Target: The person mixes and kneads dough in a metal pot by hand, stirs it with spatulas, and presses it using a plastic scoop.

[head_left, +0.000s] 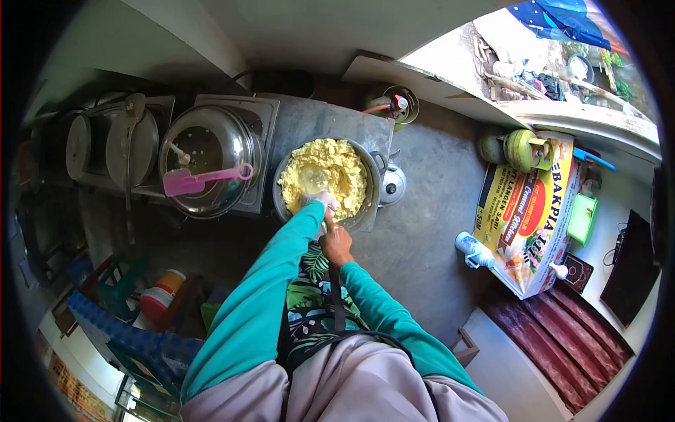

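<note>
Basically, the left hand (322, 200) seems closed round a clear object (313, 181) down in the yellow mash (346, 166). The pot (375, 184) sits at the counter (302, 118) edge, probably for reach. Right hand (337, 244)'s beside it, maybe steadying; can't tell its grip.

- Principal source: daylight from the window opening (503, 35) at upper right, bleached nearly white in places.
- Secondary source: a smaller bright patch (104, 362) at lower left.
- Interior: dim, with deep shadow below the stove (267, 116) and along the left margin.
- Centre: yellow mass (355, 169) moderately lit, its lumps legible.
- Glare: scattered highlights on the large lidded vessel (209, 133).
- Optics: strong wide-angle curvature; corners black; detail softened toward the left edge.
</note>
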`<move>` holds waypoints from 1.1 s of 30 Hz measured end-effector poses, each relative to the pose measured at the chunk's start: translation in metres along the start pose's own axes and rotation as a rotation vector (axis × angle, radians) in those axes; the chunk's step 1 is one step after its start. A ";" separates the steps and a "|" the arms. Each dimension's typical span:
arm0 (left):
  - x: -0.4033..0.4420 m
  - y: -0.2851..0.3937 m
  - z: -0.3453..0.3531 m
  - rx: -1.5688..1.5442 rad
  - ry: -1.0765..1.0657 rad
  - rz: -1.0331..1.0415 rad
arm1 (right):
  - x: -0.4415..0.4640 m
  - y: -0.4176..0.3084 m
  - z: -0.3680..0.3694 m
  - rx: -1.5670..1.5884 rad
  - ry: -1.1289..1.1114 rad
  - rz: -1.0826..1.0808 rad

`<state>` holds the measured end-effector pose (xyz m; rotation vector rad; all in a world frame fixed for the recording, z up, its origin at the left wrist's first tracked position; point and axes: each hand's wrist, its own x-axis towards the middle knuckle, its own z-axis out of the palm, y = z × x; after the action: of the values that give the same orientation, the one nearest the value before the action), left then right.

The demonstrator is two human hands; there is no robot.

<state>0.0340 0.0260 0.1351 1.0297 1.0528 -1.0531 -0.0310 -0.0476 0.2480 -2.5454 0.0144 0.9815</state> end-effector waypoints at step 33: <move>-0.034 0.003 -0.019 -0.485 -0.377 -0.055 | 0.025 -0.029 -0.030 -0.520 0.017 -0.350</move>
<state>0.0287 0.0503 0.1647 0.3940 0.9611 -0.9255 0.0113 -0.0291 0.2627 -2.8654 -0.7452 0.9093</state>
